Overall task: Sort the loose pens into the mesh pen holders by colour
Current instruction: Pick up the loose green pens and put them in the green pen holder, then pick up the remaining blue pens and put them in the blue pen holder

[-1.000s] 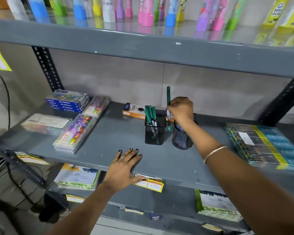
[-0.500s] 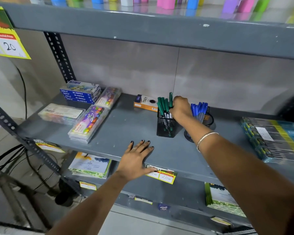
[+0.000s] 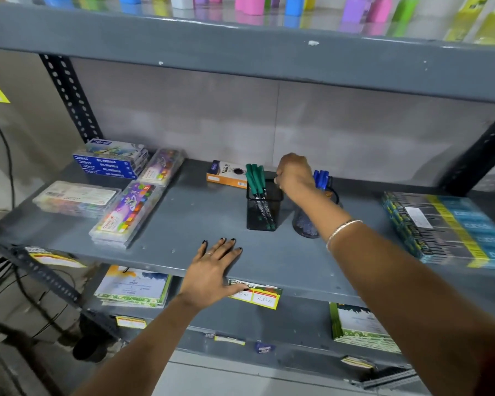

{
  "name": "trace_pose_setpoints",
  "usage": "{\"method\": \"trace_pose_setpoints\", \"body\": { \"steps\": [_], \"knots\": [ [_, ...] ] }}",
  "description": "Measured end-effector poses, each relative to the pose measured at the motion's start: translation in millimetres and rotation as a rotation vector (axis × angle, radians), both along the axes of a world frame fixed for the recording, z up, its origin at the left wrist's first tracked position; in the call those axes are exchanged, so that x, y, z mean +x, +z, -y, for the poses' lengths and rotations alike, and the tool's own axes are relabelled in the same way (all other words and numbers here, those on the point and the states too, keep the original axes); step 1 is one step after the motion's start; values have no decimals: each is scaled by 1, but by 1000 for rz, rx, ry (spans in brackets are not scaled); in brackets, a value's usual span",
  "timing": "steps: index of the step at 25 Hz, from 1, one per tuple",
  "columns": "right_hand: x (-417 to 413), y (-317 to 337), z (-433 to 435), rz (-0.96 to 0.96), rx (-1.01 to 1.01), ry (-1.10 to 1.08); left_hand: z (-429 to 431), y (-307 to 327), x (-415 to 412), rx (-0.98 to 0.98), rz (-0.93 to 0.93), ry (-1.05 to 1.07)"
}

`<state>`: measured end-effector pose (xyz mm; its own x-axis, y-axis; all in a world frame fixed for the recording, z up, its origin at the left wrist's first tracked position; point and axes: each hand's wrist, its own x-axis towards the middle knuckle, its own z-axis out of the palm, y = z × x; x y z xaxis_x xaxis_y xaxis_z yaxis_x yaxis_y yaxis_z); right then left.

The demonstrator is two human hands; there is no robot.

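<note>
A square black mesh holder [image 3: 275,208] stands mid-shelf with several green pens [image 3: 255,178] leaning to the left in it. Just to its right is a round mesh holder [image 3: 305,227] with blue pens [image 3: 321,176], partly hidden by my right forearm. My right hand [image 3: 295,175] hovers over the gap between the two holders. Its fingers are curled at the square holder's back right rim, and no pen shows in them. My left hand [image 3: 215,268] lies flat, fingers spread, on the front edge of the grey shelf [image 3: 200,212].
An orange box [image 3: 225,175] lies behind the holders. Blue pastel boxes [image 3: 112,161] and clear crayon cases [image 3: 127,215] fill the shelf's left side, and a shrink-wrapped pack [image 3: 452,227] the right. The upper shelf [image 3: 240,50] hangs overhead. Price tags [image 3: 256,294] hang on the front edge.
My right hand held a green pen upright a second ago, then lowered it into the square holder. The pen no longer stands above the hand. My left hand has stayed put.
</note>
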<state>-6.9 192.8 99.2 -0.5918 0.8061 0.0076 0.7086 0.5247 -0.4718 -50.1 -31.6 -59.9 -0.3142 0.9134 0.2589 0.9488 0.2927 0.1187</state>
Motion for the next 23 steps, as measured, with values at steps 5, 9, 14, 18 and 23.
{"method": "trace_pose_setpoints", "body": {
  "steps": [5,9,14,18,23],
  "knots": [
    [92,22,-51,215,20,-172,-1,-6,-1,5,14,8],
    [168,-6,-68,372,-88,-237,0,-6,-2,14,38,6],
    [198,-45,-60,407,27,-239,-1,-5,-2,38,37,-5],
    [193,-61,-54,462,81,-240,0,-2,-1,38,55,4],
    [167,-69,-46,462,149,-161,2,-1,0,-14,71,1]
  ]
}}
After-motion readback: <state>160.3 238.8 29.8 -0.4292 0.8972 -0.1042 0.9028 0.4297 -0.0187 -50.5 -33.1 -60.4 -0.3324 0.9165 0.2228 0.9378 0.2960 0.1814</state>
